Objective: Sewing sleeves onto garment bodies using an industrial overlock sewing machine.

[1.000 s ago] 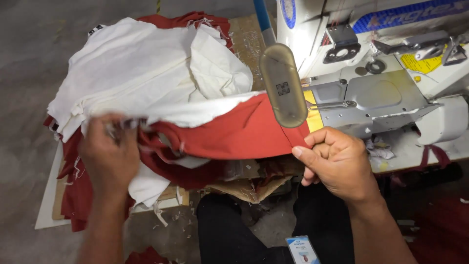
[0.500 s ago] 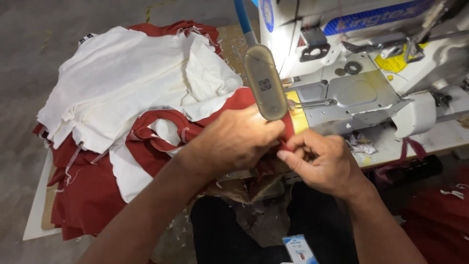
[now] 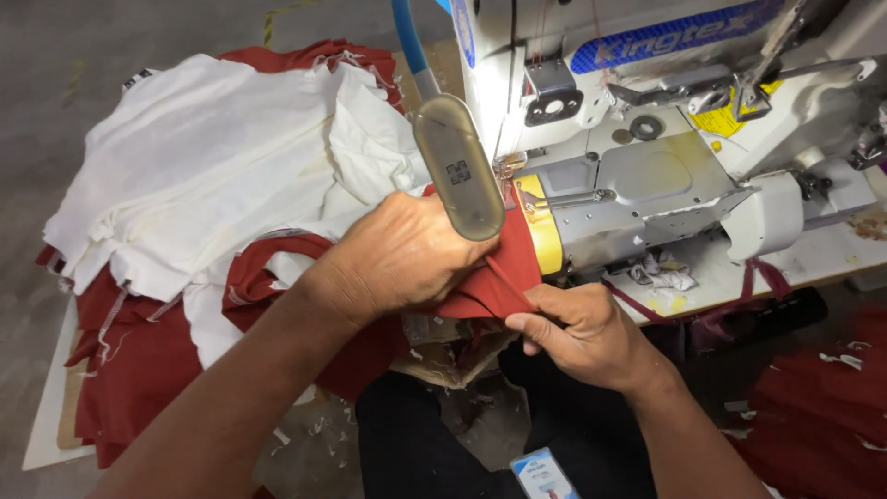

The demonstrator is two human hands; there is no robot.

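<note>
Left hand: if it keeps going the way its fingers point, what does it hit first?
The left hand lies on the red fabric, fingers pointing right toward the sewing machine. Going straight on, it would probably first meet the yellow-banded end of the machine's arm, under the oblong lamp. Depth is unclear.

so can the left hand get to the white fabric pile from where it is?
Probably yes: the left hand rests on the red fabric at the machine, and the white fabric pile lies right beside that forearm with nothing between.
</note>
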